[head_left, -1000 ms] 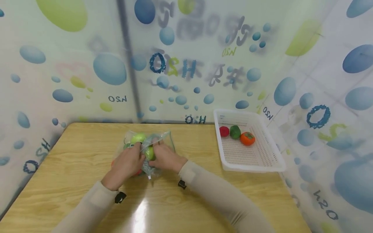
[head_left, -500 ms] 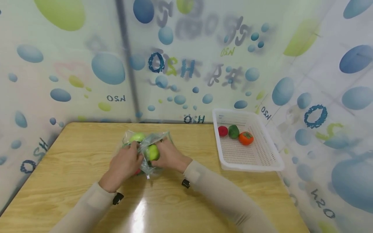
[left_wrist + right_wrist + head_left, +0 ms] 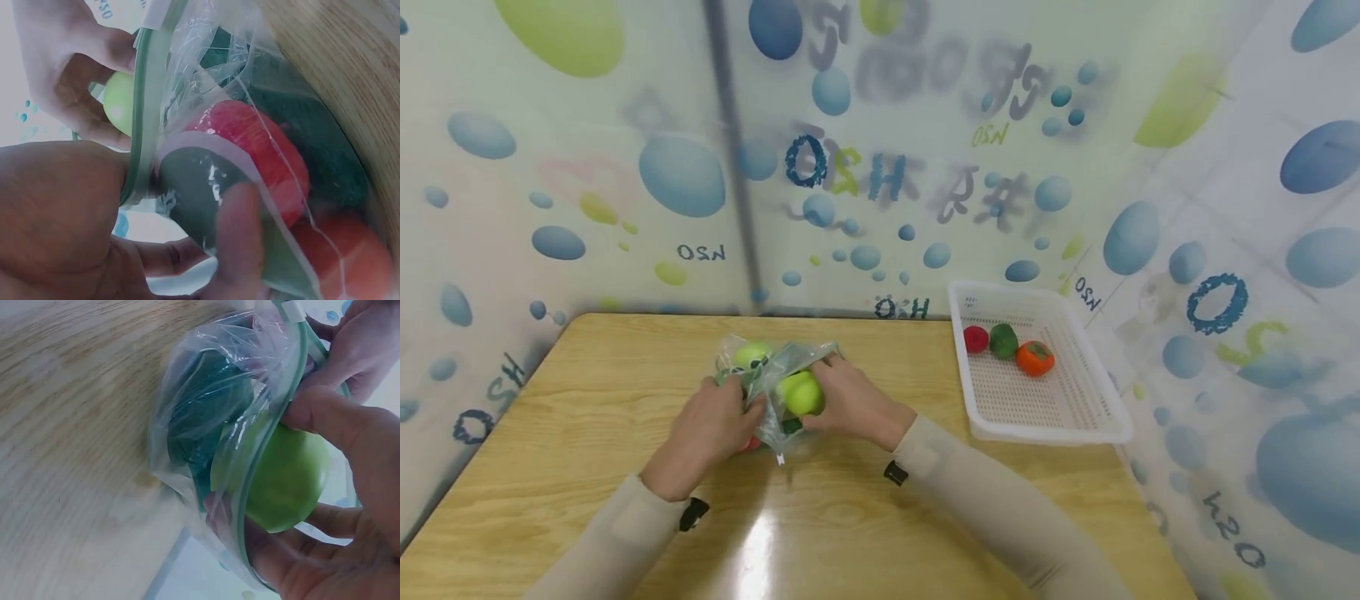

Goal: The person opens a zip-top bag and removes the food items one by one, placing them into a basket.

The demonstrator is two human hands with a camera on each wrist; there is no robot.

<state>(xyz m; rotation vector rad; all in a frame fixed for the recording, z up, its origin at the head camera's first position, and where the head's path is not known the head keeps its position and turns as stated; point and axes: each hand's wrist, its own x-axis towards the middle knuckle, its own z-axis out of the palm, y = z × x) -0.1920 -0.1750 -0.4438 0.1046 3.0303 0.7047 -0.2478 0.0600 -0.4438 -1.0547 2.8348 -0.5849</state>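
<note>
Green fruit [image 3: 806,395] shifted rightward over wooden table [image 3: 617,383] before bubble-patterned wall [image 3: 880,233].

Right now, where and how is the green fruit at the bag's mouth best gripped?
Likely by its rounded sides, from the person's right: the green fruit sits partly exposed in the mouth of the bag, toward the right hand, whose fingers curl around it.

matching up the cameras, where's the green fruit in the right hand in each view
Head: green fruit just left of and below centre, in the right hand.
Left wrist: green fruit at upper left, partly hidden.
Right wrist: green fruit right of centre and slightly below.
Shared landmark: the clear bag, in all three views.
</note>
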